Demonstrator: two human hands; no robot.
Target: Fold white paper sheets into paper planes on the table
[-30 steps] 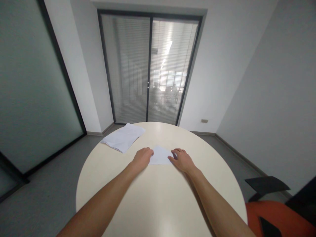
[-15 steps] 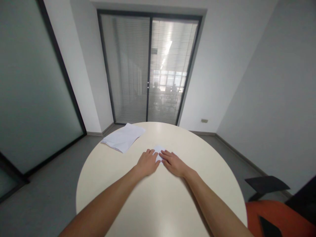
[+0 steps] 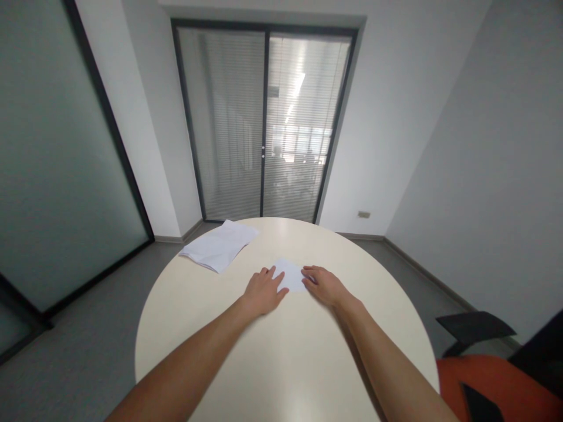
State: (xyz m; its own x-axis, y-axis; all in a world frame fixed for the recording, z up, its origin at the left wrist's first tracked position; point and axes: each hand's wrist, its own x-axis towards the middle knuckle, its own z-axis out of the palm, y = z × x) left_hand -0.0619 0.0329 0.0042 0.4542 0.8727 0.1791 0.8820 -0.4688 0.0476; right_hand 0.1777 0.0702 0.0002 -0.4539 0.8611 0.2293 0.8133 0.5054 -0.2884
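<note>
1 big door (image 3: 264, 117) at the back, w/ 2 glass panes & blinds. 1 round table (image 3: 281, 363), cream, fills the middle. 1 chair (image 3: 497, 387), orange & black, sits at the bottom right, just beside the table. 1 pile of paper (image 3: 220, 245) lies on the far left of the table, well apart from the hands. 2 bare arms reach in from the bottom. The left hand (image 3: 263, 290) lies flat, fingers open & spread, tips on the left edge of the small paper (image 3: 291, 274). The right hand (image 3: 325, 286) lies flat too, fingers open, a bit bent, tips on the right edge. 1 small paper only, white, flat on the table btwn the 2 hands, near the middle.
</note>
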